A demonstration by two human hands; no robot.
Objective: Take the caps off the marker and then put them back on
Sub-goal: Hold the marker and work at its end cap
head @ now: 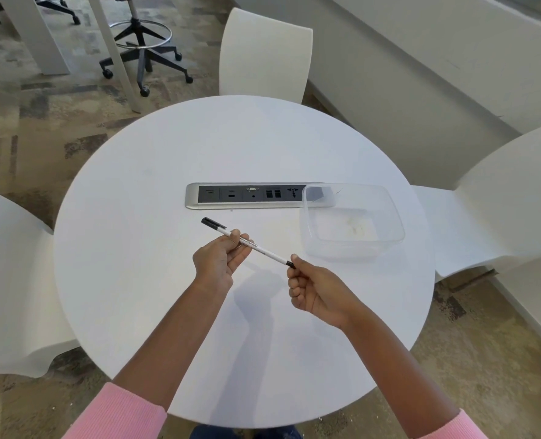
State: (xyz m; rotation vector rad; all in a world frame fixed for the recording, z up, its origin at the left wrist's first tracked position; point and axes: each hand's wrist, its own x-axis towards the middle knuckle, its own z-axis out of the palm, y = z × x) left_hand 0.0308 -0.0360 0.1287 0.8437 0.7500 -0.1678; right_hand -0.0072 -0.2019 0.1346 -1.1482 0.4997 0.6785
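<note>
Holding marker (264,249) | left hand (219,260), right hand (314,289) | print unreadable

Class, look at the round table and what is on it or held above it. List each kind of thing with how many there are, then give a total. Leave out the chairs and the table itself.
Marker: 1
Clear plastic container: 1
Socket panel: 1
Hands, left and right: 2
Total: 5
</note>
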